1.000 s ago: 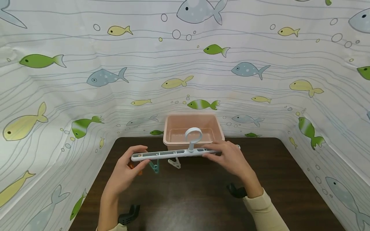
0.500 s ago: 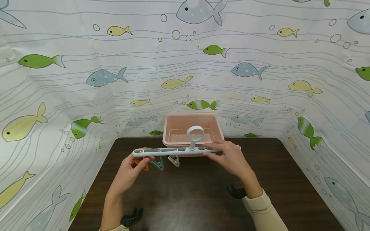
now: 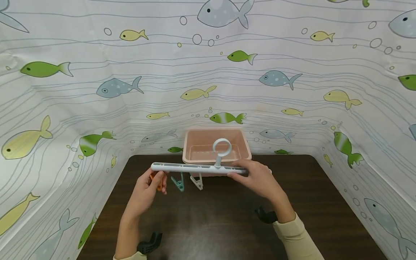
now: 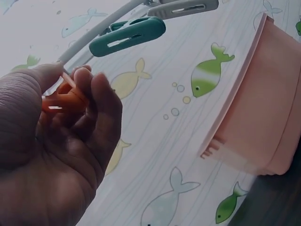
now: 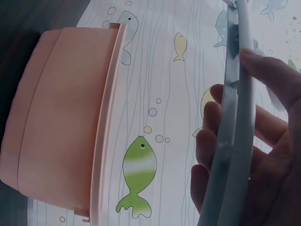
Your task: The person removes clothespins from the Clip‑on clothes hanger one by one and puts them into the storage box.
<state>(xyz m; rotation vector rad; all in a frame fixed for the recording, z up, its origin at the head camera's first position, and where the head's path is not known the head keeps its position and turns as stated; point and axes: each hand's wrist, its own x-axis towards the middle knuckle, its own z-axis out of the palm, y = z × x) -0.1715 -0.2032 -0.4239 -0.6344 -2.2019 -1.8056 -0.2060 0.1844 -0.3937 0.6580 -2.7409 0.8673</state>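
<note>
A white clip hanger (image 3: 195,168) with a ring-shaped hook is held level above the table. My right hand (image 3: 258,178) grips its bar right of the hook, thumb on the near side and fingers behind, as the right wrist view shows. At the bar's left end, my left hand (image 3: 144,193) pinches an orange clothespin (image 4: 68,101) between thumb and fingers, which partly hide it. Beside that hand hang a teal clothespin (image 3: 178,183) and an off-white clothespin (image 3: 197,181), both below the bar.
A pink plastic tub (image 3: 214,139) stands at the back of the dark wooden table (image 3: 208,220), just behind the hanger. Fish-patterned sheeting (image 3: 156,94) encloses the back and sides. Black wrist mounts (image 3: 150,243) sit on both forearms.
My left hand has let go of the bar's end and moved down onto the orange clothespin. The bar's left end has risen and shifted slightly right; my right hand keeps its grip.
</note>
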